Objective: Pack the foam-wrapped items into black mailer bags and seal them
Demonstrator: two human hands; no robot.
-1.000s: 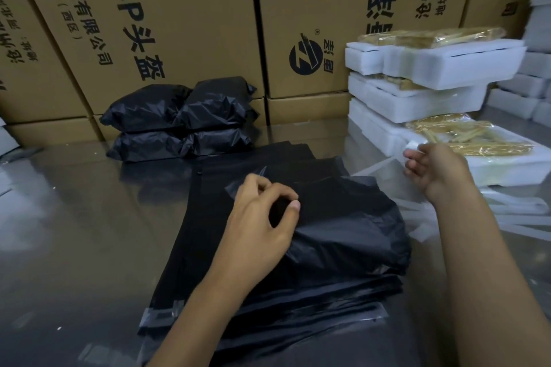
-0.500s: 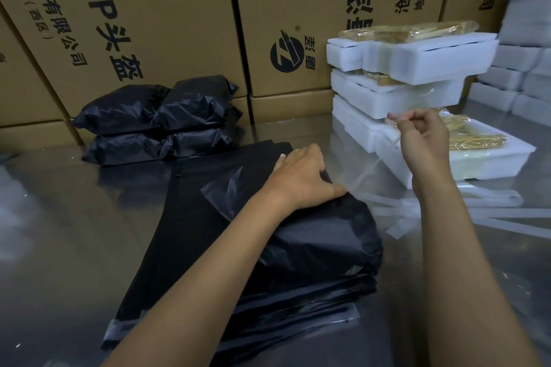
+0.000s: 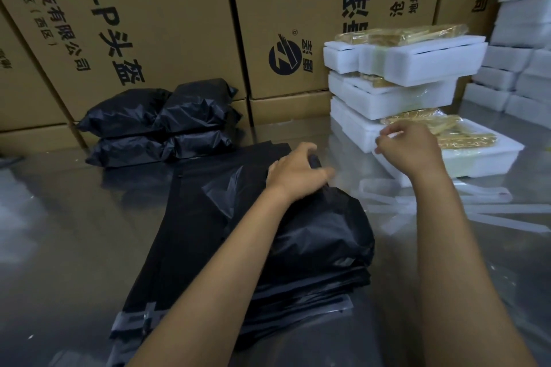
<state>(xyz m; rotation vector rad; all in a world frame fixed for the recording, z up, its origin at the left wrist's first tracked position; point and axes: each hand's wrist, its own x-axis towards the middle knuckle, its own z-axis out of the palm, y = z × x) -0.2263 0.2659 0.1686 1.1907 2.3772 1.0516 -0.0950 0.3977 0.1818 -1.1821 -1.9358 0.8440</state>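
**Sealing a filled bag on the stack**

Head view: a filled black bag (image 3: pixel 322 235) lies on a stack of flat empty bags (image 3: pixel 190 235) near the front middle of the desk (image 3: pixel 59 232). The left hand (image 3: pixel 295 171) presses on the bag's far end, fingers (image 3: pixel 310 147) curled over the folded mouth and gripping it. The right hand (image 3: pixel 408 147) hovers above the nearest foam tray (image 3: pixel 483 161) at the right side of the desk, fingers bent and pinching what looks like a thin pale strip (too blurred to be sure). Three more foam trays (image 3: pixel 417 59) are stacked behind it, and four sealed bags (image 3: pixel 161 122) sit at the back edge against the cardboard boxes (image 3: pixel 167 24).

The bag's film looks thin, slick and crinkly, so it will probably slide on the stack; holding it at the folded mouth seems the safest place. The foam inside should be light, and it likely dents if squeezed hard.
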